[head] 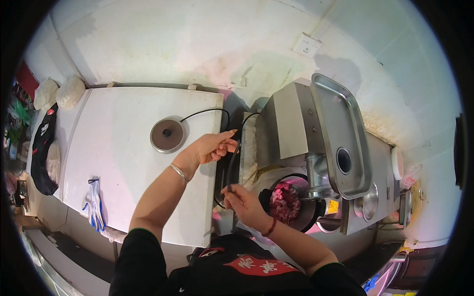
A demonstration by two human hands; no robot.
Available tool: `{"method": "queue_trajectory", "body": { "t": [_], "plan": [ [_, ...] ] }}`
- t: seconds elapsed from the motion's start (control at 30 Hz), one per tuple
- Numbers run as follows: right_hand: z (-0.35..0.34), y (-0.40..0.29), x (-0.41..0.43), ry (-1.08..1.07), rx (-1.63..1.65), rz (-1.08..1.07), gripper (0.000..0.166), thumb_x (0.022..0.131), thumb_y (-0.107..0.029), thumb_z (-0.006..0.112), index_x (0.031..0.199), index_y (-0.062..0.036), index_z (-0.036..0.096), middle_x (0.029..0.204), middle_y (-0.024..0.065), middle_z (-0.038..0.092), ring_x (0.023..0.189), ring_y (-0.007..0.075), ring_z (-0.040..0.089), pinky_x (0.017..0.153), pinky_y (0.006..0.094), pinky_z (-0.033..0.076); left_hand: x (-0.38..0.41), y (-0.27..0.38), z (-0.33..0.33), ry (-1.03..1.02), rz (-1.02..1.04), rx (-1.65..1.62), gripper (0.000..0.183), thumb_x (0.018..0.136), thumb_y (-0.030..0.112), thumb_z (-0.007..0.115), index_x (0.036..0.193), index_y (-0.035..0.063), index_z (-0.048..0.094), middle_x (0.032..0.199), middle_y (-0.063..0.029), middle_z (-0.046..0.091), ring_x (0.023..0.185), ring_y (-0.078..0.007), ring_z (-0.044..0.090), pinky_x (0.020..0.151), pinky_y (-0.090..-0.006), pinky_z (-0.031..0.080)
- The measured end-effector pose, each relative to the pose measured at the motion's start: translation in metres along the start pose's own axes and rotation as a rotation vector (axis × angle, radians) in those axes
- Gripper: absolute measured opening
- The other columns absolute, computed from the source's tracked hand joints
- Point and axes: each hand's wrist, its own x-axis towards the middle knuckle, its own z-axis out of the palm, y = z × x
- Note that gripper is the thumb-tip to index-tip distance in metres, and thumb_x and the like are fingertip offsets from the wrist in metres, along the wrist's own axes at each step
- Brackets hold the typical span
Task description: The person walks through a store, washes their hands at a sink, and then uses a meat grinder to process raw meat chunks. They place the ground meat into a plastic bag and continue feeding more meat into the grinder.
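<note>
A black power cord [233, 166] runs between my two hands, over the gap between the white chest-type lid and the meat grinder. My left hand [214, 147] has its fingers curled at the cord's upper stretch, thumb raised apart. Lower down, my right hand [244, 205] pinches the same cord between thumb and fingers. To the right stands a steel meat grinder [290, 122] with a feed tray [333, 122] on top; a black cord leads to its back. Under its outlet, raw meat [285, 203] lies in a dark round pot [309, 218].
A kettle power base [167, 135] with its own cord sits on the white lid [122, 148]. A white-and-blue work glove [95, 205] hangs over the front edge. At right are a steel bowl [366, 203] and a board [385, 170]. A wall socket [307, 45] is above.
</note>
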Motion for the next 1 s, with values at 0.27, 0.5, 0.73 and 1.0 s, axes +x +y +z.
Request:
{"method": "queue_trajectory", "body": {
  "t": [0.27,0.5,0.73,1.0],
  "plan": [
    [-0.010,0.030,-0.012,-0.089,-0.626,-0.138,0.013,0.095,-0.017,0.055,0.099,-0.0041,0.056,0.079,0.0180,0.062,0.074,0.0393,0.059,0.065,0.0463,0.046,-0.004,0.047,0.045,-0.004,0.214,0.409,0.025,0.093,0.012,0.060,0.115,0.0007,0.059,0.094,-0.0072,0.071,0.051,-0.0033,0.040,0.045,-0.0187,0.030],
    [-0.029,0.001,-0.026,0.007,-0.636,-0.211,0.047,0.090,-0.009,0.060,0.134,0.0037,0.046,0.124,0.0228,0.056,0.110,0.0390,0.054,0.095,0.0405,0.045,0.014,0.091,0.051,0.126,0.357,0.507,0.027,0.094,0.014,0.060,0.119,0.0038,0.058,0.084,-0.0030,0.063,0.064,-0.0107,0.061,0.057,-0.0222,0.051],
    [-0.054,-0.014,-0.077,-0.052,-0.442,-0.157,0.047,0.094,-0.011,0.058,0.137,0.0012,0.044,0.127,0.0203,0.058,0.113,0.0338,0.060,0.094,0.0366,0.048,0.079,0.146,0.089,0.391,0.567,0.526,0.046,0.100,0.048,0.045,0.118,0.0088,0.059,0.076,-0.0047,0.058,0.056,-0.0148,0.062,0.051,-0.0278,0.051],
    [-0.095,0.000,-0.148,0.142,-0.265,0.160,0.047,0.094,-0.010,0.059,0.138,-0.0013,0.045,0.111,0.0172,0.066,0.099,0.0245,0.068,0.086,0.0343,0.053,0.195,0.195,0.160,0.303,0.879,0.570,0.037,0.098,0.031,0.054,0.119,0.0007,0.055,0.081,-0.0096,0.064,0.054,-0.0165,0.063,0.050,-0.0298,0.051]
  ]
}}
